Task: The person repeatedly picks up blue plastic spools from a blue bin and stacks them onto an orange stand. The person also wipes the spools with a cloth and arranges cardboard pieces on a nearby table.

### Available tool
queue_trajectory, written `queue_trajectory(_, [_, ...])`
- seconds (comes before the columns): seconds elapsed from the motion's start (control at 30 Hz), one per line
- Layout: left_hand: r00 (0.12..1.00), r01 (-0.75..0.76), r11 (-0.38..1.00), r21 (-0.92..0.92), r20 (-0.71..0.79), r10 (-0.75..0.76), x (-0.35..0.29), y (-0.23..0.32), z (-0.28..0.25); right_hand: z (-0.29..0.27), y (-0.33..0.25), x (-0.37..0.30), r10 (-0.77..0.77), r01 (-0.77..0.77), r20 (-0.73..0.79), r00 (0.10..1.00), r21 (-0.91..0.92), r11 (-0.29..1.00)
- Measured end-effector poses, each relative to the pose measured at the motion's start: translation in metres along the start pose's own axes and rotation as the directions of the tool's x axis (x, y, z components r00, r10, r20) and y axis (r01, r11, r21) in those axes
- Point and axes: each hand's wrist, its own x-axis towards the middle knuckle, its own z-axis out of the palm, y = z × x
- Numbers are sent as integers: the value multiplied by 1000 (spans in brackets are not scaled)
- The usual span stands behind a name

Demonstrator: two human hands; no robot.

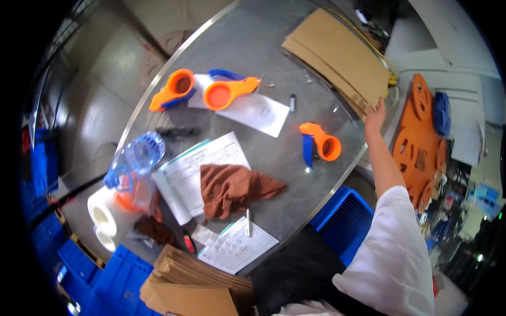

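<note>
At the far right corner of the table, my right hand (375,116) is at the near corner of a stack of flat cardboard sheets (342,55), its fingers closing on the edge. The exact grip is small and partly hidden. My left hand is out of view. Nearest to the right hand on the table is an orange ring-shaped plastic piece (328,146) with a blue arm. Two similar orange-and-blue pieces, one on the left (176,88) and one in the middle (221,96), sit farther back, by white paper sheets (258,117).
A brown cloth (234,189) lies partly over a notebook (203,158). A clear plastic bottle (142,152) and white rolls (103,213) stand left. Near me are a form with a pen (247,224) and folded cardboard (195,289). Beside the table are a blue crate (342,221) and orange panels (408,142).
</note>
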Motion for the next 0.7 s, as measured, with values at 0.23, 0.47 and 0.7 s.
queue_trajectory(0.23, [995,89,967,-238,-10,-94,0,16,-10,39,-170,-233,-753,496,561,344,573,653])
queue_trajectory(0.47, [993,93,946,-310,-34,-109,-9,23,-19,131,-321,-419,-870,262,423,253,836,482])
queue_trajectory(0.7, [985,146,945,-293,-48,-167,-22,37,-24,136,-368,-530,-352,58,927,127,347,936])
